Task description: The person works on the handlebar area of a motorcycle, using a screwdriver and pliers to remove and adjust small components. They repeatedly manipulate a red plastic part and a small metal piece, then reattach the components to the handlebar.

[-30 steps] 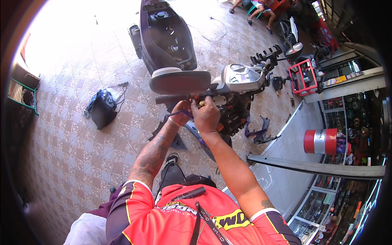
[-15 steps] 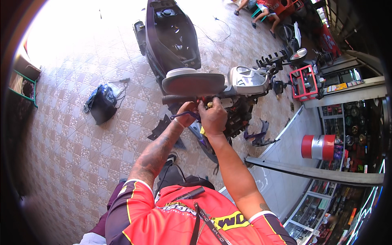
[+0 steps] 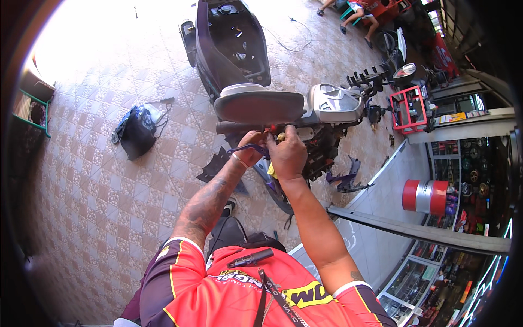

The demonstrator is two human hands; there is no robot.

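Observation:
My left hand (image 3: 249, 148) is curled at the handlebar beside a purple lever (image 3: 239, 147); whatever its fingertips grip is hidden. Close to its right, my right hand (image 3: 287, 155) has thumb and fingers closed round a small brass-coloured piece (image 3: 281, 137), next to a red switch (image 3: 272, 127). The black handlebar grip (image 3: 229, 127) runs left from there, just below a large dark oval mirror (image 3: 259, 109). Beyond my right hand are the partly stripped scooter's exposed front parts (image 3: 318, 152) and a silver-white housing (image 3: 335, 103).
A detached dark body shell (image 3: 231, 43) stands beyond; a bag (image 3: 136, 136) and loose panels (image 3: 346, 180) lie on the tiled floor (image 3: 109, 218). A red rack (image 3: 406, 111), drum (image 3: 425, 196) and glass cabinets (image 3: 408, 280) line the right. Seated people's legs (image 3: 368, 27) show at the top.
The view has shifted slightly, with the surroundings sitting a little farther right. My hands stay at the same spot on the handlebar, with only small finger movements.

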